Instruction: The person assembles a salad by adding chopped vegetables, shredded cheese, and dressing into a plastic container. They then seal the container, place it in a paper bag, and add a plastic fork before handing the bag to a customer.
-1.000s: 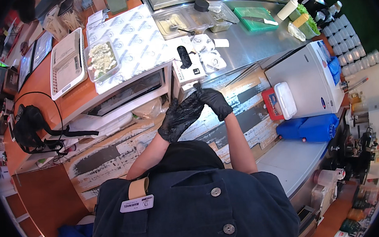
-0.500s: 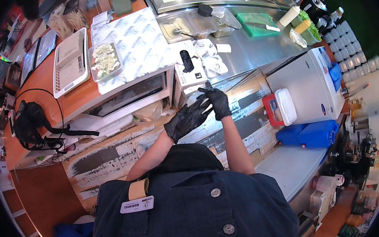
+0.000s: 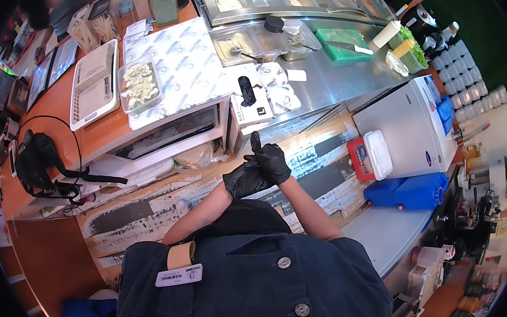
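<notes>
Both hands wear black disposable gloves and are pressed together in front of my chest, over the floor. My left hand (image 3: pixel 244 181) comes from the left, its fingers mostly hidden behind the other hand. My right hand (image 3: pixel 273 164) lies across it, with bent fingers closed over the left hand's finger area. One gloved finger sticks up toward the counter; whose it is, I cannot tell. Just beyond the hands, on the counter's edge, stands a white glove box (image 3: pixel 251 108) with a dark opening.
Patterned paper (image 3: pixel 169 70) covers part of the left counter, beside a lidded salad container (image 3: pixel 140 84) and white basket (image 3: pixel 76 116). A knife (image 3: pixel 349 46) lies on a green cutting board (image 3: pixel 330 36). To the right are a white fridge (image 3: pixel 402 123) and blue jug (image 3: pixel 414 193).
My hands have drawn nearer to my body and closer together. A pale patch seen between the gloved fingers earlier no longer shows. The view has shifted slightly.
</notes>
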### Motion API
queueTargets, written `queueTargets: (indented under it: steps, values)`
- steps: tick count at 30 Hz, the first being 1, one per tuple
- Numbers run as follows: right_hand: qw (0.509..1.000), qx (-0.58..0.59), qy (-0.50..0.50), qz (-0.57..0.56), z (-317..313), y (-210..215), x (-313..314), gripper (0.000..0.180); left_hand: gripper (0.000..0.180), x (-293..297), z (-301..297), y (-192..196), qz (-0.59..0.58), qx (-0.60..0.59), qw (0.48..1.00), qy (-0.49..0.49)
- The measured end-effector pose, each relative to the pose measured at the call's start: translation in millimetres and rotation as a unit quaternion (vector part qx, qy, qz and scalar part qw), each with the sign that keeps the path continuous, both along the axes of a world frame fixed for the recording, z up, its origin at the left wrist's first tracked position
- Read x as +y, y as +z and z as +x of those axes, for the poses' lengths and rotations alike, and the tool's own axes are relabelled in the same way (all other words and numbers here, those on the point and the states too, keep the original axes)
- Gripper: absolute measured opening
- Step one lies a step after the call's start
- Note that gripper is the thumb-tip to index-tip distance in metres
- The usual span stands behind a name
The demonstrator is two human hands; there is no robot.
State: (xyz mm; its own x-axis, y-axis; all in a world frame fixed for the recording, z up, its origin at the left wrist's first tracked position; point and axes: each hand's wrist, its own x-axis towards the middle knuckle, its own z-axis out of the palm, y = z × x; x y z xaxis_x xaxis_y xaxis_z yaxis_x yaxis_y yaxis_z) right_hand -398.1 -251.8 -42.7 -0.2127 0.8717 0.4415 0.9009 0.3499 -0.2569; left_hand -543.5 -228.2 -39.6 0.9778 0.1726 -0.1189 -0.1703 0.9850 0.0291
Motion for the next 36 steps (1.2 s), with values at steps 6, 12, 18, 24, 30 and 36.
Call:
queueTargets:
  steps: [6, 12, 18, 24, 30, 36]
  values:
    - [0.975, 0.207, -0.08, 0.004, 24, -10, 0, 0.064, 0.042, 6, -9, 5, 0.125, 0.006, 0.992, 0.03]
    - [0.956, 0.202, -0.179, -0.112, 14, -21, -16, 0.03, 0.039, 26, 5, 35, 0.116, 0.084, 0.99, -0.006]
    - [0.966, 0.117, -0.22, -0.067, 48, 22, 38, 0.016, 0.045, 33, -13, 86, 0.338, 0.164, 0.921, 0.101]
    - [0.607, 0.783, 0.071, -0.118, 62, 58, 154, 0.03, 0.056, 113, 57, 69, 0.765, 0.368, 0.434, 0.303]
    - [0.986, -0.084, -0.042, -0.14, 25, 45, 186, 0.042, 0.033, 112, 52, 55, 0.893, 0.358, 0.271, 0.033]
    - [0.982, 0.025, -0.032, -0.187, 45, 17, 166, 0.046, 0.042, 168, 86, 45, 0.794, 0.445, 0.369, 0.188]
